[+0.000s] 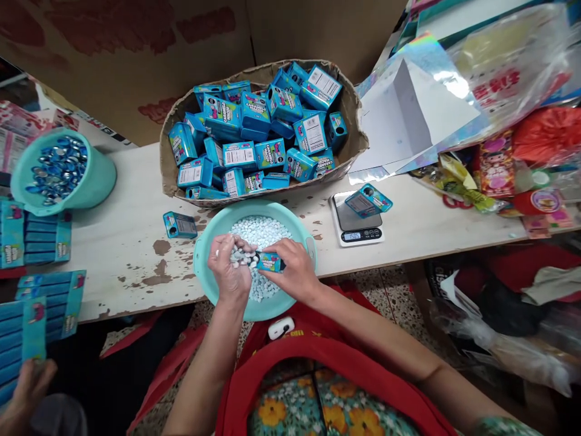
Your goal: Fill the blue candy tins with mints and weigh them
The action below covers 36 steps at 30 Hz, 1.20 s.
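Observation:
Over a turquoise basin [200,266] of small white candies [265,290], my left hand [231,269] is cupped around a small heap of the same candies. My right hand [293,266] grips a small blue candy box [269,261], tilted with one end toward the left palm. Candies lie at that end of the box; whether they are passing in or out I cannot tell. A blue candy box [180,224] lies on the table left of the basin. Another opened blue candy box [368,200] rests on a digital scale [356,235] to the right.
A cardboard tray [358,133] piled with blue boxes stands behind the basin. At left is a turquoise bucket [102,178] of shiny blue pieces. Another person's hand [29,387] holds blue packs at lower left. Papers [399,115] and candy bags [544,139] crowd the right.

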Each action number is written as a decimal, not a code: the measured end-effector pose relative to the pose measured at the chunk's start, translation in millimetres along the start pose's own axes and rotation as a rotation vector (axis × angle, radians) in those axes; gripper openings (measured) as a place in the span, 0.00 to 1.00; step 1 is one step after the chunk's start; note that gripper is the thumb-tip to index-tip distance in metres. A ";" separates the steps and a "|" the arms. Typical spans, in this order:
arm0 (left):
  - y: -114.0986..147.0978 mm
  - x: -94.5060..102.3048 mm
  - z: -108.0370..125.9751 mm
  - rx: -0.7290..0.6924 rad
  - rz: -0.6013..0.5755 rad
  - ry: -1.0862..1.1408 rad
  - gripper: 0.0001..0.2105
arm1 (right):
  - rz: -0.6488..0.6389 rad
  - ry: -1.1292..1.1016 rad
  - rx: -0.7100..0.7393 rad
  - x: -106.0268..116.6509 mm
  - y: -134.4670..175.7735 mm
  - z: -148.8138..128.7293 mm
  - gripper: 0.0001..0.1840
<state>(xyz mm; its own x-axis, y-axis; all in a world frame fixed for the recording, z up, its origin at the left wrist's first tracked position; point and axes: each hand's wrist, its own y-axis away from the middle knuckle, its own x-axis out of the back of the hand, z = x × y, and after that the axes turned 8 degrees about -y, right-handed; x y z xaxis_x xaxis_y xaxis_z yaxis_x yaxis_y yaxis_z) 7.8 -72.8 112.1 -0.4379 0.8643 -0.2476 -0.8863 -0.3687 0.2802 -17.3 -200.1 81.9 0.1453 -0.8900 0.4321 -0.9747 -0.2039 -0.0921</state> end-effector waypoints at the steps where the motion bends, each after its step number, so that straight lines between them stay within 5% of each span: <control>1: 0.5 -0.4 0.5 0.008 0.008 -0.012 0.08 | 0.001 -0.001 -0.003 0.5 0.1 -0.9 0.17; 13: 1.9 -12.3 0.1 -0.027 0.086 -0.110 0.13 | 0.035 -0.028 -0.019 1.6 -0.1 -5.1 0.18; 29: 6.4 -15.3 -0.9 -0.249 0.146 -0.156 0.10 | 0.104 -0.088 0.016 -5.0 -1.1 -10.8 0.19; 36: 5.2 -11.8 0.0 -0.166 0.099 -0.104 0.13 | 0.114 -0.152 0.002 -11.7 -3.3 -1.9 0.21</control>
<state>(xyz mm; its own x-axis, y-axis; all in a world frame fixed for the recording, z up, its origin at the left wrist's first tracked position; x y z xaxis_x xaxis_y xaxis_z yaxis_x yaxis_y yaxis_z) 8.4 -84.9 116.4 -0.5138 0.8484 -0.1271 -0.8561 -0.4974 0.1402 -16.2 -188.2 78.9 0.0579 -0.9588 0.2781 -0.9860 -0.0985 -0.1343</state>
